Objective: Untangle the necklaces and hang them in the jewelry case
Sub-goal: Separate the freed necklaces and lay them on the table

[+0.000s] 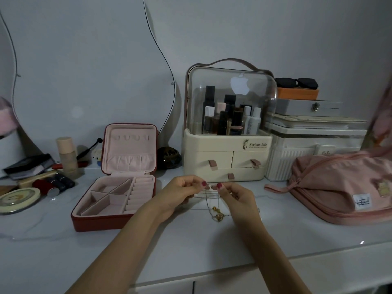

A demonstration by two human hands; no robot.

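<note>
Two hands worked above the white bench. The left hand [184,190] and the right hand [235,196] each pinched thin chain between thumb and fingertips, holding the tangled necklaces [215,211] up; how many chains could not be told, though a cluster of gold charms dangled between the wrists. One red jewelry case [118,179] stood open just left, its lid showing four hooks. Behind sat one cream cosmetics organiser [227,162] with three drawers.

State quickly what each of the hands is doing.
Left hand: pinches the necklaces.
Right hand: pinches the same necklaces.
</note>
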